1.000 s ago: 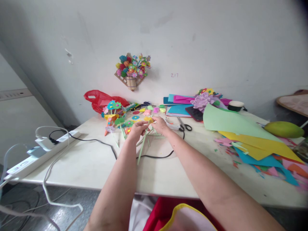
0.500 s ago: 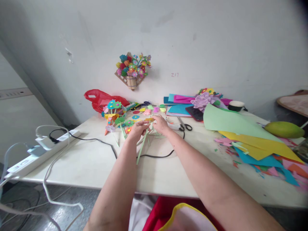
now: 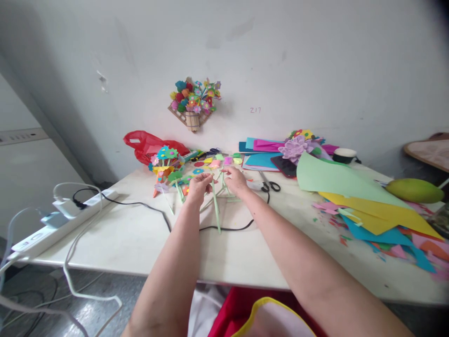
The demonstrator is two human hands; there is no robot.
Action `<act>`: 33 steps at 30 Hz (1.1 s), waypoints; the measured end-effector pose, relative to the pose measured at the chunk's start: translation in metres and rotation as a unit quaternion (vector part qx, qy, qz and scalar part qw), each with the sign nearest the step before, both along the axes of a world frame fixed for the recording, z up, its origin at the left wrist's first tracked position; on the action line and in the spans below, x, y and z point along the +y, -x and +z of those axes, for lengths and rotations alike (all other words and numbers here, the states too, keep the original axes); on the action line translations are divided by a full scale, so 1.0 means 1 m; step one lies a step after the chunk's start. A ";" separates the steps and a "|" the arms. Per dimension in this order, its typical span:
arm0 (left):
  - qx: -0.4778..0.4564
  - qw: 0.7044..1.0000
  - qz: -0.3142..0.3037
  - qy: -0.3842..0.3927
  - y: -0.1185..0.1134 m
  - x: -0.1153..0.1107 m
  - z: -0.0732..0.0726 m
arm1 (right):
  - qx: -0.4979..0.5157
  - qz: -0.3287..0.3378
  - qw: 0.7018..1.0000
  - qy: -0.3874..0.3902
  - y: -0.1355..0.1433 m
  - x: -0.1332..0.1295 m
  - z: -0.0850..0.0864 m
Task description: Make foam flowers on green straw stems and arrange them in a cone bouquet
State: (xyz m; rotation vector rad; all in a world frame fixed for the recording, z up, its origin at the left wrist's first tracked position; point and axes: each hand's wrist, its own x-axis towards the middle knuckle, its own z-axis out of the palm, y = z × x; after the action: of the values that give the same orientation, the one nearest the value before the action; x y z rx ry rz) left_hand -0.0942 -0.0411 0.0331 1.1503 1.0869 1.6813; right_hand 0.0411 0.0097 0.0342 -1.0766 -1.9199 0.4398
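Over the middle of the table, my left hand (image 3: 200, 186) is closed in a pinch on a light green paper strip (image 3: 216, 206). The strip hangs down toward me, its lower end near the black cable. My right hand (image 3: 235, 181) is just to the right, fingers bent together at the tips; what they hold, if anything, I cannot make out. Below and between the hands lie more thin green strips (image 3: 231, 199). Left of them, green flower stems (image 3: 178, 192) lie beside a small orange holder (image 3: 161, 177) with colourful paper flowers.
Scissors (image 3: 270, 184) and a black phone (image 3: 283, 166) lie to the right. Coloured sheets (image 3: 343, 180), paper scraps and a green fruit (image 3: 414, 189) cover the right side. A power strip (image 3: 66, 217) stands left; its black cable (image 3: 147, 204) crosses the table. Behind is a red bag (image 3: 143, 146).
The yellow-orange piece between my fingertips is no longer visible. My hands have drawn slightly apart, and the green strip has swung to hang more upright from my left hand.
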 end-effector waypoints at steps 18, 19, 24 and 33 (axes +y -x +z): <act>-0.108 0.988 0.091 -0.060 0.007 -0.002 0.004 | 0.064 0.301 0.904 0.298 0.002 -0.025 0.011; -0.112 0.988 0.092 -0.061 0.007 -0.003 0.005 | 0.059 0.299 0.908 0.289 0.001 -0.024 0.012; -0.134 0.985 0.084 -0.069 0.009 -0.002 0.006 | 0.030 0.291 0.925 0.242 -0.004 -0.023 0.016; -0.125 0.991 0.014 -0.043 0.008 0.002 0.002 | 0.061 0.258 0.944 0.196 -0.003 -0.015 0.010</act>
State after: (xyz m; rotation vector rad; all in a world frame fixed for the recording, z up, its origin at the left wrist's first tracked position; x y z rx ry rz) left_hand -0.1025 -0.0394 0.0350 0.9480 0.8849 1.8534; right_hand 0.0439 -0.0058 0.0446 -0.7417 -2.0399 1.1949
